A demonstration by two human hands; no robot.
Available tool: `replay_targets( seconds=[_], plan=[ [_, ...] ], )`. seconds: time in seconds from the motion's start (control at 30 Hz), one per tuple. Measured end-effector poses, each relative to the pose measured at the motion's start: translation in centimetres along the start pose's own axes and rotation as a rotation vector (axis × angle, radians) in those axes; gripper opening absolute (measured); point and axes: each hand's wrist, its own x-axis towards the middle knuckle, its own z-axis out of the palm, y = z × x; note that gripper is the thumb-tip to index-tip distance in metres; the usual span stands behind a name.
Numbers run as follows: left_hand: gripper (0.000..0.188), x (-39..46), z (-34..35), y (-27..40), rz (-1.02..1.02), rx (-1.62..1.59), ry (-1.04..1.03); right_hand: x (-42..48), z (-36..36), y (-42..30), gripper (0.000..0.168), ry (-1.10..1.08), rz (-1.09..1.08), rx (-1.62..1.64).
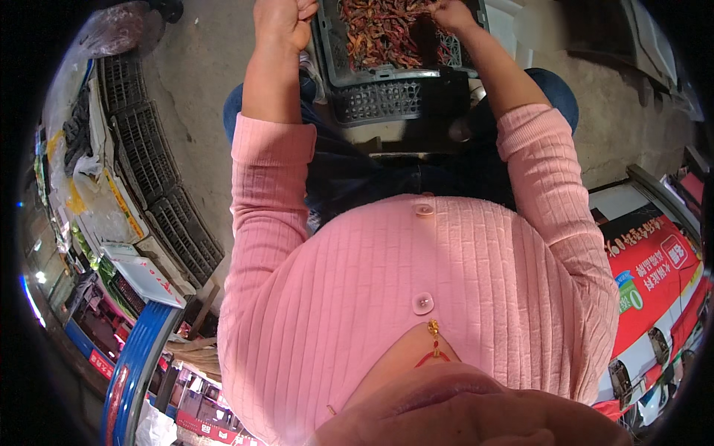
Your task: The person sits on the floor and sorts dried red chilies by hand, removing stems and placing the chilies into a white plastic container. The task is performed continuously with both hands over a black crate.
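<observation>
Dried red chili peppers [379, 36] lie heaped in a dark plastic crate [337, 72] between my knees. This crate rests on another latticed plastic crate [382, 103]. My left hand [287, 25] is curled into a fist beside the upper left rim; whether anything is inside it is hidden. My right hand [453, 17] reaches over the right part of the crate, its bunched fingertips touching the chilies. Whether a chili is pinched there cannot be made out. A dark shadow falls across the right side of the heap.
Several black latticed crates [145, 150] line the left, beside plastic bags [89, 173] and a white box lid [145, 273]. A blue ribbed edge [134, 357] curves at lower left. Red printed cartons [652, 279] stand at right. Concrete floor [187, 83] shows left of my legs.
</observation>
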Motion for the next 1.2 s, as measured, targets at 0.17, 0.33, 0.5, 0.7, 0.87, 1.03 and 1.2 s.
replay_targets(
  seconds=[0.17,0.33,0.5,0.7,0.87,1.03,1.2],
  plan=[
    [0.010,-1.3,-0.3,0.9,-0.008,0.021,0.080,-4.4,7.0,1.8,0.028,-0.457,0.176,-0.070],
    [0.011,-0.6,-0.3,0.7,-0.032,-0.026,0.042,-4.4,8.1,1.0,0.031,-0.543,0.166,-0.082],
    [0.010,0.8,1.2,0.0,-0.070,-0.060,-0.018,-2.8,7.9,0.6,0.034,-0.447,0.243,-0.341],
    [0.008,0.9,-0.4,-1.1,-0.069,-0.075,-0.012,-5.4,1.3,-9.0,0.027,-0.083,0.160,-0.082],
    [0.005,0.7,0.3,-1.6,-0.120,-0.026,0.008,-5.6,-4.9,-12.8,0.020,-0.127,0.035,0.358],
    [0.011,-0.3,-0.3,-2.6,-0.132,0.126,-0.136,-7.3,-9.3,-18.5,0.021,-0.215,-0.026,0.778],
    [0.031,-2.1,2.9,-3.5,-0.096,0.206,-0.331,-8.5,-10.0,-19.9,0.018,-0.305,-0.075,1.127]
  ],
)
